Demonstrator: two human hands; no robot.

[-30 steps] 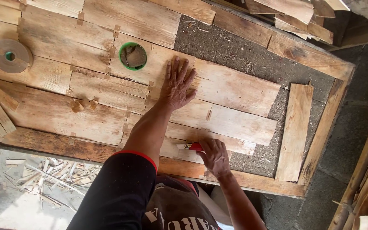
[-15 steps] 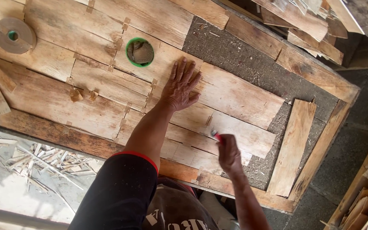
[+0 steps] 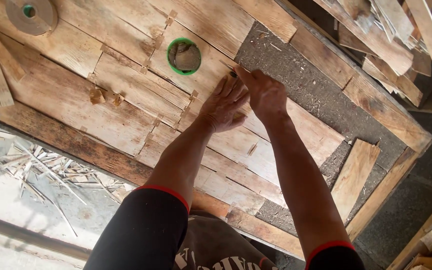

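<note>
The person is leaning over a worktable (image 3: 401, 125) covered with thin wood veneer sheets (image 3: 126, 85) that are lying edge to edge, many of their seams already carrying small squares of tape (image 3: 152, 136). The left hand (image 3: 224, 105) is pressing flat on the veneer, fingers nearly straight and close together, gripping nothing and simply holding the sheet down. The right hand (image 3: 266, 95) is closing around a slim cutting tool (image 3: 230, 70), fingers curled about its handle so that only the dark tip is showing beyond the knuckles; whether it is a knife or a scoring blade is too small to tell. That tip is resting on the veneer just beside the left fingertips and near a green tape roll (image 3: 184, 56) that is lying flat on the sheets. The tool's long axis is running diagonally, its point aiming up and to the left in the view, towards the green roll. Judging by how things lie, most of the sheet is already joined on the left and middle, while a dark bare patch of table (image 3: 296, 75) and a loose veneer strip (image 3: 353, 172) on the right are suggesting that this side is not yet filled. A brown tape roll (image 3: 31, 15) is sitting at the far left corner, and offcut slivers (image 3: 41, 167) are littering the floor below.
</note>
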